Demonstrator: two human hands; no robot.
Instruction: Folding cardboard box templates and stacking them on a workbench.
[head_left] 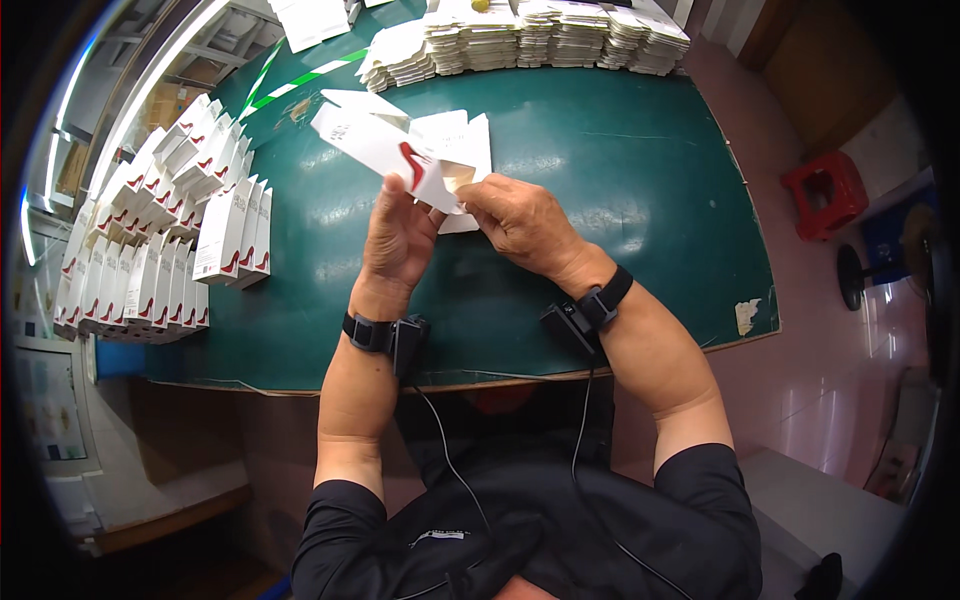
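A white folding carton (pixel 368 142) with a red high-heel shoe printed near its lower end is held slanted above the green table. My left hand (pixel 396 240) is closed around the carton's near end, its thumb along the printed side. At that same end, the bent fingers of my right hand (pixel 522 222) pinch the edge by the end flaps. My fingers partly hide the flaps. Just behind the held carton, more white carton board (pixel 475 138) lies on the table, partly covered by the carton and my right hand.
Many formed white cartons (pixel 232 225) with red shoe prints stand in rows at the left. Stacks of flat carton blanks (pixel 520 40) line the far edge of the green table (pixel 620 160). A red stool (pixel 825 195) stands on the floor at the right.
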